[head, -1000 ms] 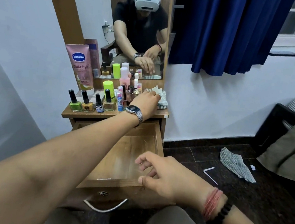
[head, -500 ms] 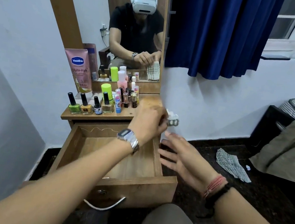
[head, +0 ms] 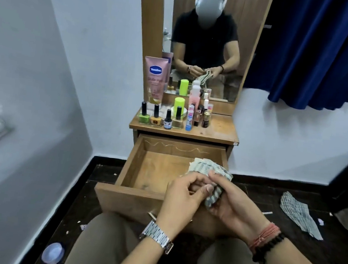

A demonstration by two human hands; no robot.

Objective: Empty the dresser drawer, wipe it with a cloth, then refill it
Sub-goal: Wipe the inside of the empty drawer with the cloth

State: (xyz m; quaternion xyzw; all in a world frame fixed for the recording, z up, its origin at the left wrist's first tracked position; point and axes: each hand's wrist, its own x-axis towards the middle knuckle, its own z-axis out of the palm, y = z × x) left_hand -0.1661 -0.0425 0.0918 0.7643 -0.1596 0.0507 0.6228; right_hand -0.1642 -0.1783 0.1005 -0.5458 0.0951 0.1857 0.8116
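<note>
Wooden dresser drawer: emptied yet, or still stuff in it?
Empty. The pulled-out wooden dresser drawer shows only bare bottom where visible; both hands and the striped cloth hide its near right corner.

Drawer (head: 133, 171) pulled out below the dresser surface (head: 219, 133), toward the person. Both hands over the drawer's front right corner: left hand (head: 182, 196) left of right hand (head: 234, 205), cloth (head: 205, 168) held between them, bunched above the fingers (head: 210, 188). Bottles on the left half of the surface: four nail polish bottles (head: 159, 117) in a front row, tube (head: 155, 79) standing behind them against the mirror (head: 205, 48), lipsticks (head: 201, 117) right of the row. Second cloth (head: 298, 215) on the floor, right of the drawer. Curtain (head: 323, 51) right of the mirror.
</note>
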